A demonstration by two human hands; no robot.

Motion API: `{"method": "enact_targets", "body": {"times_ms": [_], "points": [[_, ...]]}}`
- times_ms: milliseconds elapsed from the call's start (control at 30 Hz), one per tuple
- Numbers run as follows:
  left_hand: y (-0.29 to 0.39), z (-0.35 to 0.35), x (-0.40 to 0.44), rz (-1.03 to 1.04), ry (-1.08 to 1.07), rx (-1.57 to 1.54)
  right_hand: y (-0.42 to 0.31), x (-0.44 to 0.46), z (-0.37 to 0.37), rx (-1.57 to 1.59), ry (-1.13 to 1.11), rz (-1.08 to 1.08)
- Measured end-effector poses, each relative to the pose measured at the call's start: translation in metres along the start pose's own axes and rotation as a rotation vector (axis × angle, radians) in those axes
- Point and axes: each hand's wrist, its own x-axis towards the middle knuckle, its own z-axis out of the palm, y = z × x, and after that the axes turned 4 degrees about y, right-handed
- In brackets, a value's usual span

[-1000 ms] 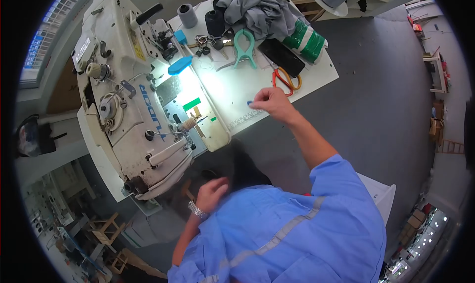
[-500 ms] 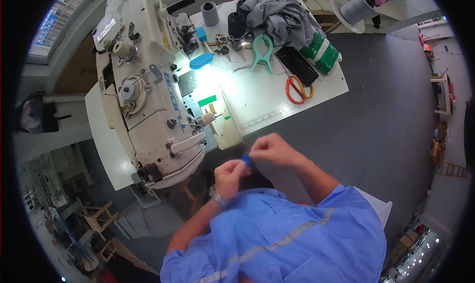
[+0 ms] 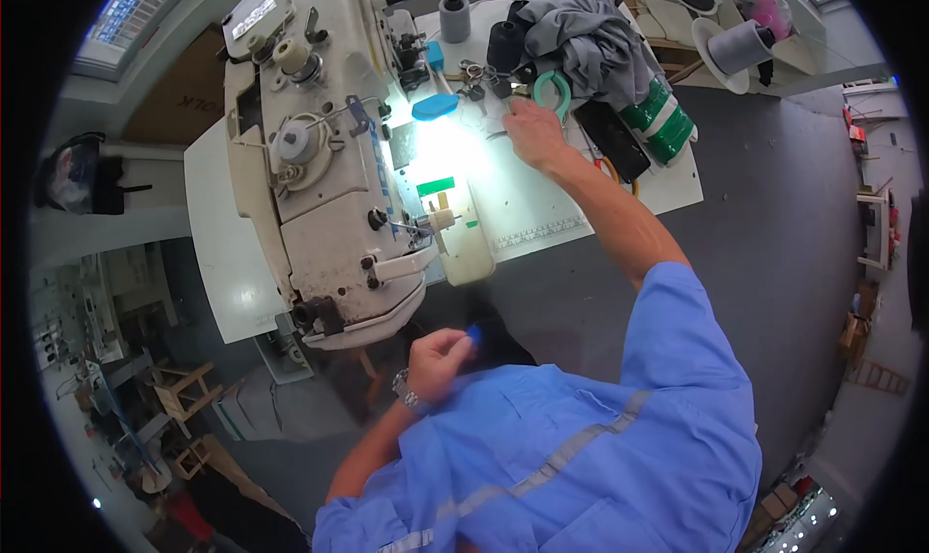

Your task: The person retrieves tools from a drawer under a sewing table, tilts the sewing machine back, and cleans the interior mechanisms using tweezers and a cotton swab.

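My left hand (image 3: 438, 359), with a metal watch at its wrist, is held in front of my blue shirt, its fingers pinched on a small blue item (image 3: 474, 335). Out over the white table (image 3: 532, 205), my right hand (image 3: 534, 132) is at the handles of the mint-green clamp (image 3: 552, 93), partly covering them. Its fingertips point down near the keys (image 3: 473, 81); whether they grip anything is hidden. Beside that hand lie a black phone (image 3: 612, 139) and scissors with orange handles (image 3: 608, 168), partly behind my forearm.
A large sewing machine (image 3: 329, 166) fills the left of the table. Thread cones (image 3: 455, 19), a blue flat piece (image 3: 435, 107), crumpled grey cloth (image 3: 590, 45) and a green-wrapped bundle (image 3: 660, 120) lie at the back. A ruler strip (image 3: 537, 234) runs along the front edge.
My hands were together at the blue item half a second ago. Since then my right hand has moved away to the clamp, while my left hand keeps the blue item near my chest.
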Motion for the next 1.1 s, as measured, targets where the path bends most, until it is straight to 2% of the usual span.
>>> {"method": "enact_targets", "body": {"times_ms": [33, 167, 200, 233, 267, 367, 400, 467, 533, 600, 667, 833, 900, 933, 1000, 1067, 1100], "points": [[0.004, -0.001, -0.002, -0.002, 0.021, -0.008, -0.001, -0.003, -0.001, 0.007, -0.009, -0.01], [0.008, -0.012, 0.001, 0.027, 0.057, 0.035, -0.012, -0.008, -0.036, 0.449, 0.472, 0.004], [0.01, -0.015, 0.001, 0.013, 0.069, 0.065, -0.01, -0.01, -0.043, 0.601, 0.561, 0.016], [0.011, -0.016, 0.001, 0.004, 0.077, -0.016, -0.016, -0.019, -0.06, 0.894, 0.56, 0.16], [0.011, -0.017, 0.002, -0.004, 0.085, -0.096, -0.016, -0.027, -0.068, 1.182, 0.608, 0.205], [0.012, -0.021, 0.006, -0.017, 0.047, -0.186, -0.032, -0.073, -0.116, 1.747, 0.66, 0.344], [0.013, -0.02, 0.008, -0.024, 0.05, -0.186, -0.038, -0.091, -0.121, 1.749, 0.655, 0.351], [0.015, -0.017, 0.008, -0.046, 0.015, -0.232, -0.049, -0.133, -0.124, 1.971, 0.299, 0.595], [0.013, -0.014, 0.009, -0.057, -0.012, -0.215, -0.073, -0.169, -0.109, 2.035, -0.065, 0.733], [0.011, -0.008, 0.011, -0.06, -0.047, -0.229, -0.11, -0.181, -0.101, 1.741, -0.382, 0.686], [0.01, 0.0, 0.013, -0.065, -0.093, -0.233, -0.139, -0.199, -0.064, 1.63, -0.479, 0.447], [0.011, 0.002, 0.013, -0.092, -0.143, -0.151, -0.129, -0.206, -0.058, 1.59, -0.456, 0.602], [0.009, 0.003, 0.014, -0.082, -0.128, 0.073, -0.114, -0.207, -0.068, 1.578, -0.359, 0.639], [0.007, 0.003, 0.015, -0.085, -0.128, 0.071, -0.107, -0.209, -0.072, 1.578, -0.363, 0.642], [0.002, 0.001, 0.018, 0.001, -0.135, 0.301, -0.086, -0.215, -0.075, 1.573, -0.269, 0.746], [-0.001, -0.003, 0.019, 0.047, -0.109, 0.371, -0.046, -0.236, -0.07, 1.632, -0.153, 0.909], [-0.003, -0.008, 0.018, 0.09, -0.079, 0.447, -0.018, -0.255, -0.061, 1.838, -0.001, 1.103]]}}
